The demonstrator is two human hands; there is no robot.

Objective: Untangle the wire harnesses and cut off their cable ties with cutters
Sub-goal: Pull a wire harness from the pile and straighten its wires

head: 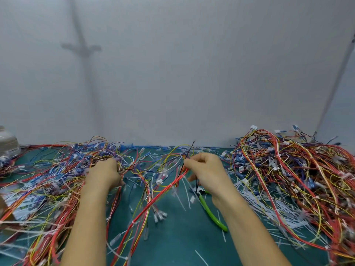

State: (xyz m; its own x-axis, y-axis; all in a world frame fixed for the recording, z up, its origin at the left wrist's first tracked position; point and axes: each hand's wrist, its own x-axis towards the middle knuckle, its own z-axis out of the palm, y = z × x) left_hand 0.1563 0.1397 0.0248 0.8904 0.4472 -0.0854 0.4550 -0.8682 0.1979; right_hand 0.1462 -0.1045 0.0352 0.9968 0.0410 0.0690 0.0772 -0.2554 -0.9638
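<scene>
Here both hands [205, 169] pinch wires; cutters [212, 213] lie diagonally, jaws pointing away.

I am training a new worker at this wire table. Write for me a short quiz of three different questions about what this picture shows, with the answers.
1. True or false: the green-handled cutters are held in the right hand.
2. Multiple choice: where does the bigger, denser wire heap lie? A) at the right of the mat B) in the middle of the mat C) on the white container
3. Fill in: the left hand grips wires at the ____ pile, while the red harness runs between the two forearms.

Key
1. False: they lie on the green mat under the right wrist, and the right hand pinches thin wires.
2. A
3. left
</scene>
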